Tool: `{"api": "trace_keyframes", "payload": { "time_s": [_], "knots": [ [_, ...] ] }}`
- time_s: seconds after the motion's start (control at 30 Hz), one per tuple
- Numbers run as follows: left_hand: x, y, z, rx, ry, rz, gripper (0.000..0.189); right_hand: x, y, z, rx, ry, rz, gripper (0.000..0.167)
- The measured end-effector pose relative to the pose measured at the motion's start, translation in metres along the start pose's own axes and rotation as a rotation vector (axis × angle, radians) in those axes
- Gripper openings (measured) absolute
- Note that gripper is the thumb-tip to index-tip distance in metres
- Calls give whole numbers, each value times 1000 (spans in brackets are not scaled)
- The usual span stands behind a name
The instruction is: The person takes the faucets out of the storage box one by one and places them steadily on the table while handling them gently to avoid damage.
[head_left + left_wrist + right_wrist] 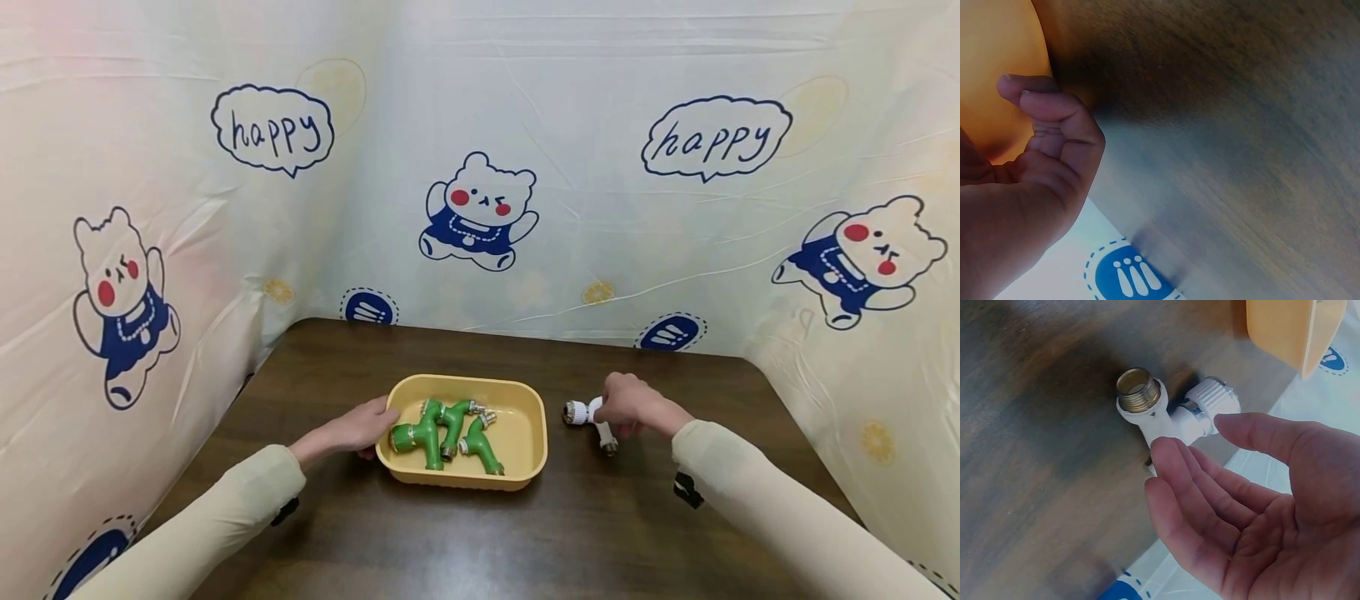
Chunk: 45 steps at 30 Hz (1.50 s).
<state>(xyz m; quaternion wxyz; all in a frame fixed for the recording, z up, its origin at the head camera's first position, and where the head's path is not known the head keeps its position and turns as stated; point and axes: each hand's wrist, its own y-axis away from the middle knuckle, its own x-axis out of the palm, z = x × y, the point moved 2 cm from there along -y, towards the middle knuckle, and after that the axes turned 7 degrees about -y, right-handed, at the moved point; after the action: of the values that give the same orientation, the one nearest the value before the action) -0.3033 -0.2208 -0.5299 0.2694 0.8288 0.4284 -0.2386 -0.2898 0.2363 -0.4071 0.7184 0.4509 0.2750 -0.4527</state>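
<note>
My left hand (363, 425) grips the left rim of a yellow plastic basin (519, 437), thumb on top and fingers under the side. Three green branched pipe fittings (429, 433) with metal threaded ends lie inside, towards its left and middle. On the table to the right of the basin lies a white branched pipe fitting (1155, 425), with a brass threaded mouth and a ribbed white collar (1213, 403). My right hand (633, 404) is right at it; in the right wrist view the thumb and loosely bent fingers are spread apart, their tips overlapping the fitting.
The dark wooden table (480, 542) carries the basin and the white fitting. Around its back and sides hangs a pale printed curtain (577, 233) with cartoon bears and lettering.
</note>
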Motion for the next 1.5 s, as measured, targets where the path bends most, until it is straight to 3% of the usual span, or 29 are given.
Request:
{"api": "trace_keyframes", "payload": {
  "time_s": [0.23, 0.37, 0.4, 0.47, 0.6, 0.63, 0.67, 0.77, 0.9, 1.07, 1.33, 1.5],
  "knots": [
    [-2, 6, -11, 37, -20, -13, 48, 0, 3, 8, -26, 5, -8, 14],
    [0, 1, -4, 9, -1, -7, 49, -1, 4, 11, -26, 12, -15, 13],
    [0, 5, -13, 29, -23, -14, 48, -2, 4, 12, -26, 16, -18, 14],
    [-1, 1, -4, -5, 11, -9, 49, -3, 3, 13, -31, 23, -20, 14],
    [-5, 14, -31, -18, 3, -19, 48, -6, 4, 17, -47, 33, -26, 16],
    [-6, 13, -30, -47, 21, -14, 49, -7, 4, 18, -57, 37, -26, 16],
    [-7, 15, -34, -17, 1, -12, 49, -8, 4, 19, -63, 38, -26, 16],
    [-8, 25, -54, -37, -5, -13, 47, -10, 6, 22, -67, 35, -28, 16],
    [-6, 33, -70, -107, -10, -33, 44, -11, 9, 27, -74, 38, -31, 17],
    [-5, 32, -69, -121, -18, -57, 42, -11, 10, 33, -87, 70, -48, 25],
    [-8, 30, -63, -46, -6, -23, 45, -13, 13, 45, -104, 82, -46, 21],
    [-6, 34, -71, -108, -21, -52, 42, -18, 14, 51, -118, 59, -50, 16]
  ]
}}
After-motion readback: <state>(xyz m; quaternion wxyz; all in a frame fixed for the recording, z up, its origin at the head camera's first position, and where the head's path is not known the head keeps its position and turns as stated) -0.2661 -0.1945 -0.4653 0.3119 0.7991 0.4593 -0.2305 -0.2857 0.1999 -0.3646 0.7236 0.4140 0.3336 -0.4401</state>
